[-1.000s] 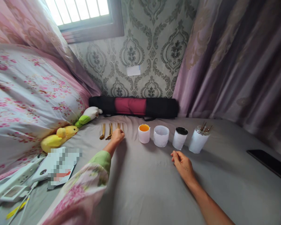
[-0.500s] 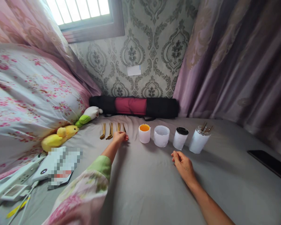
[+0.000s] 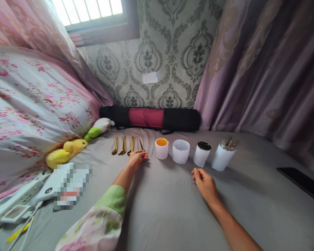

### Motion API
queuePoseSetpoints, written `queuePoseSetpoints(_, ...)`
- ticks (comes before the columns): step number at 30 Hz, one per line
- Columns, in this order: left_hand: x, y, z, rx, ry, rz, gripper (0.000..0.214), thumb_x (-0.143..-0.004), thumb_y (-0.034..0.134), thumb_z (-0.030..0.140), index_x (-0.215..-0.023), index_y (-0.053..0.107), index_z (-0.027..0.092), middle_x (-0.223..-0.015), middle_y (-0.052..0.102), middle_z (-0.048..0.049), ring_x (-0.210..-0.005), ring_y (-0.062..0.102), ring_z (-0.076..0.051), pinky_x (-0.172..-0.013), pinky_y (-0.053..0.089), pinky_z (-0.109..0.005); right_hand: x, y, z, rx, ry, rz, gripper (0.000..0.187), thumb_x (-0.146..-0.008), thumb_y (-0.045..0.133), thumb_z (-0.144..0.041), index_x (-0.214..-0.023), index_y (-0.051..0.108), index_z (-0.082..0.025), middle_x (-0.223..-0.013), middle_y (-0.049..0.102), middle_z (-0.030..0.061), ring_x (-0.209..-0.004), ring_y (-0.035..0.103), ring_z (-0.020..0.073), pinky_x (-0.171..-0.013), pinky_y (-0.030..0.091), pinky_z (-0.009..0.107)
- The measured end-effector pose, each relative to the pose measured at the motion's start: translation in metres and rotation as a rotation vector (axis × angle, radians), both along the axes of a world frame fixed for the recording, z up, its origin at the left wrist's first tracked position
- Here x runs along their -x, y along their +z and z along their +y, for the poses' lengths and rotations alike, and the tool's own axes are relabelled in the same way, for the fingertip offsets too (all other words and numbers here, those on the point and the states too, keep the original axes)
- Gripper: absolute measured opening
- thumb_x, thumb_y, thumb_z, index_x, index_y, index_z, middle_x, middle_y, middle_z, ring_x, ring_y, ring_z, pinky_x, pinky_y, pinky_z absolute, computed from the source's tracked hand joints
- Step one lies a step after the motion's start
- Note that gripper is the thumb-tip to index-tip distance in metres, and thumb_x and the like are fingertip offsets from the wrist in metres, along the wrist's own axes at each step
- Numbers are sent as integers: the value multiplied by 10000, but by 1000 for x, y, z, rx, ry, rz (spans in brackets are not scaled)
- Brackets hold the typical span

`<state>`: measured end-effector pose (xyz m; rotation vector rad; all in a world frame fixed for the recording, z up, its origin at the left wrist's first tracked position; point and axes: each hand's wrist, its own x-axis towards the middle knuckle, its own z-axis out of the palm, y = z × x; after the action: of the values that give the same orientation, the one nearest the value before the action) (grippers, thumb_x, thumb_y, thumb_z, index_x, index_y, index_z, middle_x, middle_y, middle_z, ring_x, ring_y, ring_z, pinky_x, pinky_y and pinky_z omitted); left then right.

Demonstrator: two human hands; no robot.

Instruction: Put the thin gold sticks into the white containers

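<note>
My left hand (image 3: 137,159) is closed in a pinch at the lower end of a slim gold pair of tweezers (image 3: 141,145), which points upward on the grey sheet. To its left, several gold tweezers with bent ends lie in small groups, among them the leftmost group (image 3: 115,145) and a middle group (image 3: 123,145). My right hand (image 3: 204,183) rests on the sheet with fingers curled and nothing visible in it. Beyond it stand a white cup with an orange inside (image 3: 161,152), a wide white cup (image 3: 180,156), a black-topped white container (image 3: 201,158) and a white-wrapped jar (image 3: 221,160) holding thin metal sticks.
A black and red roll bag (image 3: 181,120) lies along the wall. Yellow (image 3: 59,157) and white-green (image 3: 101,127) plush toys, a power strip (image 3: 23,195) and a white device with a cable (image 3: 52,186) are at left. A black phone-like slab (image 3: 300,184) lies at right.
My left hand has shifted slightly right, uncovering the bent ends of a tweezers group. The slim tweezers at its fingers have moved right with it. My right hand stays put.
</note>
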<state>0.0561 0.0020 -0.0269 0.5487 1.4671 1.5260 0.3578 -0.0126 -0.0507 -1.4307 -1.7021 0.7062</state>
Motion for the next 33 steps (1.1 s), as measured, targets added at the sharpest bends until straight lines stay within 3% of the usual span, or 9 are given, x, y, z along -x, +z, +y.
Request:
queuePoseSetpoints(10, -20, -1, -19, -65, -46, -164, 107, -722, 496, -6, -785, 545, 65, -641, 588, -46, -519, 563, -62, -500, 471, -158, 1, 0, -1, -2, 7, 14, 394, -800, 331, -492, -742, 565, -180, -576, 561, 12, -513, 521, 131, -511, 393, 228)
queuePoseSetpoints(33, -82, -4, -54, -159, -166, -349, 140, -729, 536, 69, -865, 569, 63, -703, 589, -69, -534, 538, -62, -491, 434, -171, 1, -2, 0, 5, -1, 5, 396, -800, 342, -493, -755, 570, -172, -591, 575, 22, -522, 532, 128, -518, 399, 224)
